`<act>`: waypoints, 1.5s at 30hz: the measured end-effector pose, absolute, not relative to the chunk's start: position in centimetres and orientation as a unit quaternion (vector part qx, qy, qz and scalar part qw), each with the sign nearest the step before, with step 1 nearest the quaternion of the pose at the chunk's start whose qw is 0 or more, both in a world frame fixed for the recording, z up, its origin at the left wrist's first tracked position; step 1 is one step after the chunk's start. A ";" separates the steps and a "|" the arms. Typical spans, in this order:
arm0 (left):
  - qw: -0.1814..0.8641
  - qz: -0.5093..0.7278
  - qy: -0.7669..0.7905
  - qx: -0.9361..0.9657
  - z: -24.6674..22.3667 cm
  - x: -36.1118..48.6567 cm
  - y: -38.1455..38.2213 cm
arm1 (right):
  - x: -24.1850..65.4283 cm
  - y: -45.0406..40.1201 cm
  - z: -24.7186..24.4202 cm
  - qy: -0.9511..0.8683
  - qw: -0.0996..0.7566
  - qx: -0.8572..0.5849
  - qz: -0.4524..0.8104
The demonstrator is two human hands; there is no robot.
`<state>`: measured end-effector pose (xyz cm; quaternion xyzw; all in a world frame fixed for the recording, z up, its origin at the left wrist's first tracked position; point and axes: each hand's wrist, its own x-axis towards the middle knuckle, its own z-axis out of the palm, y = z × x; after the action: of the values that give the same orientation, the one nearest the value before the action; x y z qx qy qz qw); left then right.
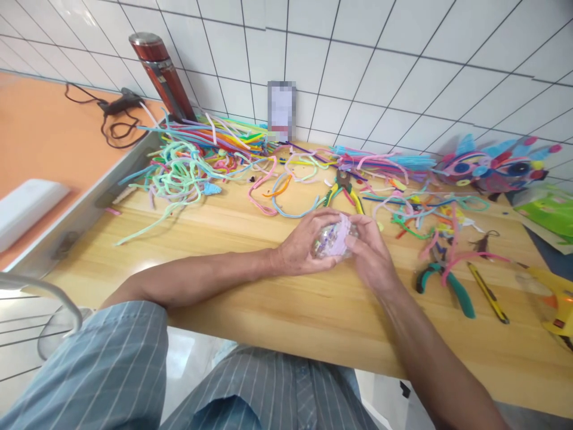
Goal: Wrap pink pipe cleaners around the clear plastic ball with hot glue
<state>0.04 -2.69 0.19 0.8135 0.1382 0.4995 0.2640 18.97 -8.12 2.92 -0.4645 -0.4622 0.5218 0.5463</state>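
Lilac and clear, a small purple-flecked bundle (335,237) sits between two bare hands over the wooden worktop (286,310) — whether it rests on the wood, I cannot tell. The left hand (298,246) cups one side; the right hand (375,254) is closed around the other, thumb against the lilac part. The step appears to be close two-handed handling; the next move probably calls for steady left-hand support and careful right-hand fingers. Yellow-and-green-handled pliers (344,180) lie just beyond, tangled pipe cleaners (179,170) farther left.
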 end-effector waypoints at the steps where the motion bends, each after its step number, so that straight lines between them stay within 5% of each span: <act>1: 0.265 0.490 0.145 0.818 0.2 0.0 -2.7 | 18.9 -8.2 2.9 -0.471 0.550 -0.464 0.510; 13: 0.357 0.430 0.186 0.808 0.8 -0.2 -2.3 | 19.2 -7.9 2.8 -0.495 0.528 -0.481 0.495; 36: 0.348 0.400 0.249 0.811 0.5 -0.6 -2.5 | 19.1 -7.3 3.3 -0.534 0.504 -0.493 0.466; 45: 0.321 0.408 0.239 0.820 0.1 -0.3 -2.2 | 21.5 -11.0 8.2 -0.550 0.502 -0.570 0.347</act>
<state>-0.31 -2.15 0.06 0.8204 0.2392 0.4082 0.3210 21.48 -11.04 8.20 -0.5703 -0.5499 0.3471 0.5019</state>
